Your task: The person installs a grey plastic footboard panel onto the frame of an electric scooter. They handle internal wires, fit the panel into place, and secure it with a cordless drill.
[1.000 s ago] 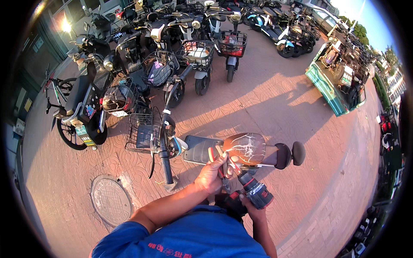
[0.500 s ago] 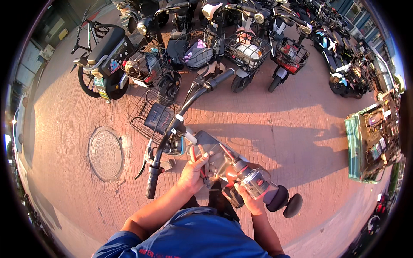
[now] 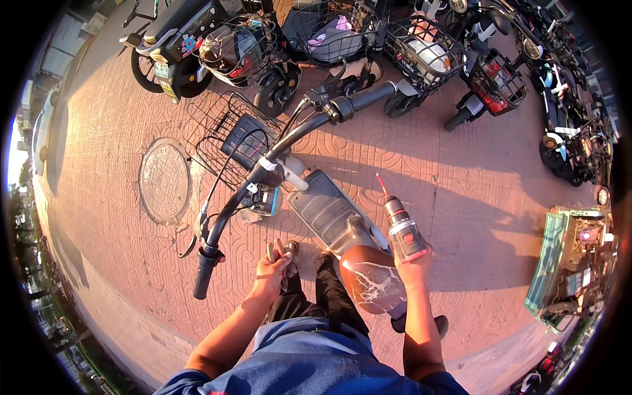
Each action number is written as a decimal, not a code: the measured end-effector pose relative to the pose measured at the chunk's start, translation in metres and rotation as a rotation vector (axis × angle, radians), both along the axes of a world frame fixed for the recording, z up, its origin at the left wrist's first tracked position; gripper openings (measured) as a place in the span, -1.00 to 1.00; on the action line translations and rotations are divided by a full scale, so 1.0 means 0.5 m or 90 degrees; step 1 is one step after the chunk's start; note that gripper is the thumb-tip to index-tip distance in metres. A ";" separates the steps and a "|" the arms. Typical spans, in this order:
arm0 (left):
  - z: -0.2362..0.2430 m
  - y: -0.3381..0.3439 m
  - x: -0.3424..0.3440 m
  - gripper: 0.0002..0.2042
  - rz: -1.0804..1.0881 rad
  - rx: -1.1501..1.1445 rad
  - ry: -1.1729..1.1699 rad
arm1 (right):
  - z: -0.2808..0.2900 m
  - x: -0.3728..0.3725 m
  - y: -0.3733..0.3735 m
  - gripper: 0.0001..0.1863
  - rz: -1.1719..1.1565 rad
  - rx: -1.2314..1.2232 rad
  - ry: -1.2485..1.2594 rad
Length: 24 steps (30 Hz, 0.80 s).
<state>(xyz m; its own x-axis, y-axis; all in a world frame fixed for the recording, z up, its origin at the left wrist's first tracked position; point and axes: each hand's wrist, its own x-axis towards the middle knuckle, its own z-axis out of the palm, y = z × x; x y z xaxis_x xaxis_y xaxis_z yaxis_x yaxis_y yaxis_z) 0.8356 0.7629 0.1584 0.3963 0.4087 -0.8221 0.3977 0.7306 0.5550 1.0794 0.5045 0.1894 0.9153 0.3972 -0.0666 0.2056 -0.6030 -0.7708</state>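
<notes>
My right hand (image 3: pixel 415 263) grips a cordless drill (image 3: pixel 403 232) by its handle. The drill has a black and grey body with red trim, and a long red-shafted bit (image 3: pixel 382 185) points away from me. To the left, my left hand (image 3: pixel 268 273) is closed on red-handled pliers, mostly hidden now; a short pale end (image 3: pixel 270 251) sticks up past the fingers. Between and beyond my hands stands an electric bike with a black handlebar (image 3: pixel 289 141), a grey ribbed footboard (image 3: pixel 326 207) and a brown saddle (image 3: pixel 372 276) with a cracked cover.
The bike's wire front basket (image 3: pixel 227 141) is at the far left of its handlebar. Several parked scooters with baskets (image 3: pixel 428 56) line the far side. A round manhole cover (image 3: pixel 164 181) lies in the paving at left. A green-sided cart (image 3: pixel 550 263) holding tools stands at right.
My hands have moved apart. The drill has swung right and away from me, uncovering the saddle. My left hand has moved left and a little nearer with the pliers. The view has shifted.
</notes>
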 end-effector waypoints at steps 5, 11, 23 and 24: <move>-0.065 -0.041 0.027 -0.90 -0.023 -0.004 0.039 | -0.087 0.007 -0.015 -0.64 -0.095 0.107 0.130; -0.211 -0.069 0.114 -0.82 -0.242 0.125 0.014 | -0.185 -0.027 -0.079 -0.62 -0.093 0.036 0.038; -0.656 -0.070 0.277 -0.59 -0.884 0.542 0.151 | -0.364 -0.075 -0.159 -0.59 -0.129 -0.160 -0.160; -0.691 -0.073 0.299 -0.58 -0.935 0.534 0.150 | -0.355 -0.077 -0.153 -0.58 -0.168 -0.171 -0.150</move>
